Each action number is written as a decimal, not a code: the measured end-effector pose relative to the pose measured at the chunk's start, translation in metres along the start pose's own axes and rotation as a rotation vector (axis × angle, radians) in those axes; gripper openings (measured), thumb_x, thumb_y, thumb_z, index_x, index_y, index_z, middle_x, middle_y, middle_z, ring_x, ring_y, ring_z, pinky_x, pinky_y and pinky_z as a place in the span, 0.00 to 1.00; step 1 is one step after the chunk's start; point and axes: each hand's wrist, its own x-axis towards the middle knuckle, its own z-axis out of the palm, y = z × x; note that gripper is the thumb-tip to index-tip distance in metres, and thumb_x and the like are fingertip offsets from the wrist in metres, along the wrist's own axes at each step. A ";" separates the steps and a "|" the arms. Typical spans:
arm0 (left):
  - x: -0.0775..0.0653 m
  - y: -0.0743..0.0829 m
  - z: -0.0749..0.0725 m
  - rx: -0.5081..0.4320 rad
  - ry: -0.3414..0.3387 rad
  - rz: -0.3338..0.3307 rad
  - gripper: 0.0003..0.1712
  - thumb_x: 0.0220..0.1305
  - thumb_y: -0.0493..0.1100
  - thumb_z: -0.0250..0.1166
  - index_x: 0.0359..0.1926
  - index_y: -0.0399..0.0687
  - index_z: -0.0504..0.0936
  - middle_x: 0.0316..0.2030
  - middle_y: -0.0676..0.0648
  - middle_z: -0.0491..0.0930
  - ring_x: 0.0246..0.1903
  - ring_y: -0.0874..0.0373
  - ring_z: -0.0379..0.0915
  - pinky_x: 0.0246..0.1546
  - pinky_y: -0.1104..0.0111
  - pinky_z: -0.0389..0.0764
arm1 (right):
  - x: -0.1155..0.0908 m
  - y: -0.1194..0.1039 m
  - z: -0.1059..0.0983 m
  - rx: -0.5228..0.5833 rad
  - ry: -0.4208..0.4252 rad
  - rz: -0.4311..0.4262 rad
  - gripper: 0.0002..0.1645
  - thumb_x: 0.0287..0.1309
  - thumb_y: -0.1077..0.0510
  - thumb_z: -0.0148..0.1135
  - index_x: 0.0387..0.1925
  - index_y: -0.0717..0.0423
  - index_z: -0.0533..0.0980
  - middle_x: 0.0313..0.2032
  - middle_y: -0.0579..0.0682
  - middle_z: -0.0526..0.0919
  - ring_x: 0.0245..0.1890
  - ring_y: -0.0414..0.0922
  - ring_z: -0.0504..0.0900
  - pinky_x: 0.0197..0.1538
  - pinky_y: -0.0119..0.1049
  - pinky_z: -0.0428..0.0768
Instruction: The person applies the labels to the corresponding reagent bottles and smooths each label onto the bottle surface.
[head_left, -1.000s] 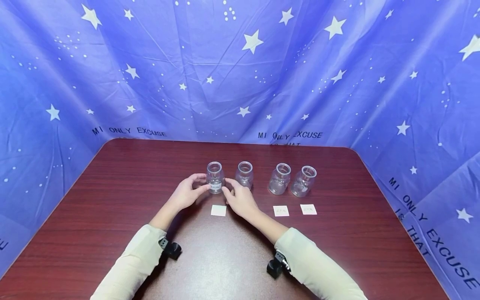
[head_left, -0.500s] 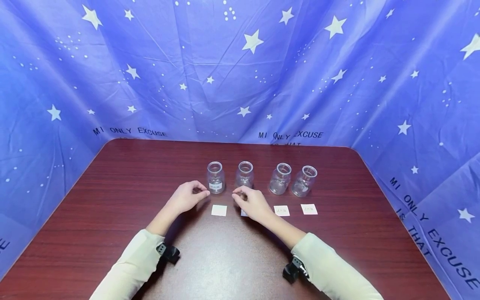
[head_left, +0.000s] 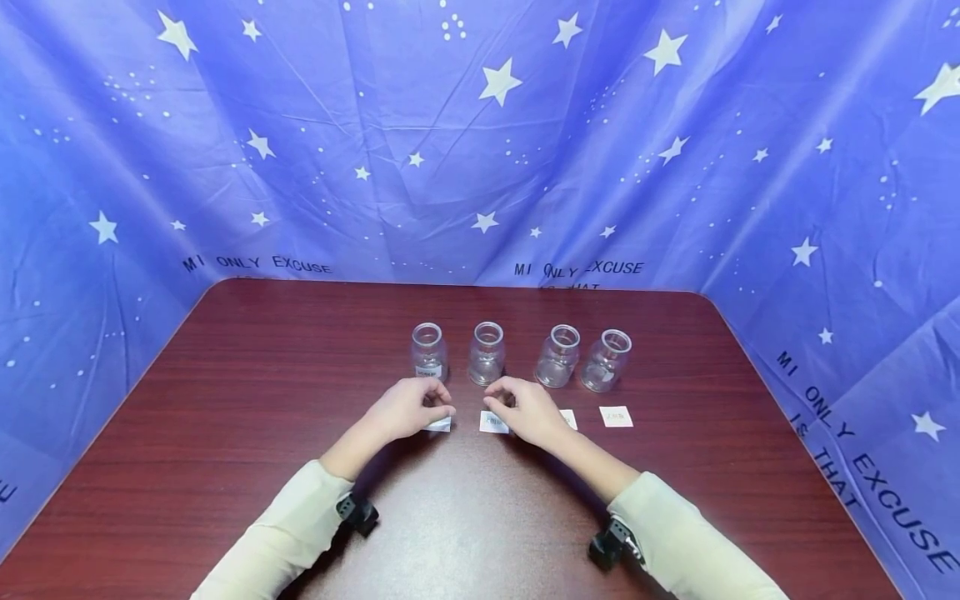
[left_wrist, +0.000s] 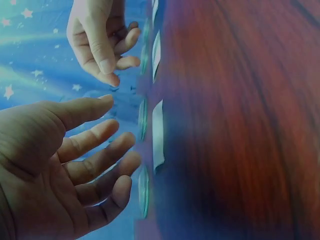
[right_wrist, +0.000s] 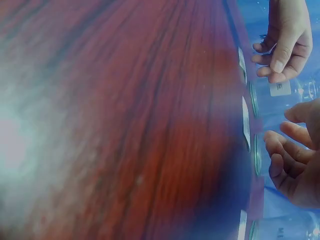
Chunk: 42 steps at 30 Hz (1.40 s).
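White paper label on the tabletop, partly hidden by left hand, fingers apart, empty | marked paper label before a clear glass jar, beside right hand, fingers loosely bent, empty | both likely light, flimsy; pinch by an edge

Blue cloth around a dark red-brown table.
The creased cloth hangs behind the table and along both sides, printed with white stars, dots and black lettering, including "ONLY EXCUSE". The wood-grained table has rounded far corners and a pale glare.
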 end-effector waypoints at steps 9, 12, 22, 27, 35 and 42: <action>0.007 0.013 0.012 -0.018 -0.033 0.040 0.08 0.53 0.46 0.68 0.33 0.48 0.80 0.27 0.55 0.81 0.28 0.67 0.74 0.35 0.71 0.74 | -0.009 0.009 -0.009 -0.109 -0.038 -0.047 0.10 0.55 0.55 0.63 0.38 0.55 0.80 0.23 0.42 0.76 0.19 0.32 0.69 0.26 0.25 0.69; 0.011 0.016 0.018 -0.036 -0.061 0.039 0.08 0.53 0.45 0.68 0.33 0.48 0.80 0.24 0.56 0.81 0.23 0.68 0.72 0.32 0.72 0.73 | -0.012 0.011 -0.011 -0.155 -0.035 -0.053 0.11 0.52 0.54 0.65 0.38 0.53 0.80 0.25 0.42 0.75 0.23 0.34 0.68 0.28 0.25 0.67; 0.021 0.025 0.033 0.084 -0.082 0.060 0.10 0.49 0.45 0.70 0.32 0.49 0.81 0.26 0.55 0.81 0.30 0.63 0.74 0.37 0.68 0.73 | -0.021 0.021 -0.011 -0.212 -0.060 -0.092 0.14 0.48 0.52 0.69 0.38 0.52 0.80 0.24 0.41 0.73 0.22 0.31 0.65 0.26 0.25 0.64; 0.023 0.028 0.038 0.168 -0.071 0.060 0.11 0.46 0.46 0.72 0.32 0.50 0.81 0.28 0.54 0.78 0.32 0.62 0.73 0.37 0.67 0.73 | -0.023 0.024 -0.011 -0.253 -0.056 -0.101 0.16 0.45 0.51 0.71 0.37 0.51 0.80 0.23 0.41 0.72 0.21 0.31 0.64 0.24 0.24 0.63; 0.024 0.032 0.039 0.219 -0.081 0.019 0.12 0.45 0.47 0.73 0.33 0.52 0.83 0.28 0.54 0.75 0.31 0.62 0.70 0.35 0.68 0.71 | -0.022 0.026 -0.011 -0.298 -0.063 -0.103 0.15 0.46 0.50 0.70 0.36 0.51 0.80 0.23 0.41 0.71 0.21 0.32 0.64 0.25 0.25 0.63; 0.026 0.033 0.039 0.220 -0.083 -0.006 0.11 0.46 0.48 0.72 0.33 0.54 0.84 0.28 0.55 0.78 0.32 0.62 0.73 0.35 0.68 0.73 | -0.020 0.027 -0.010 -0.279 -0.052 -0.116 0.13 0.46 0.52 0.70 0.35 0.51 0.80 0.22 0.41 0.71 0.21 0.31 0.63 0.25 0.25 0.63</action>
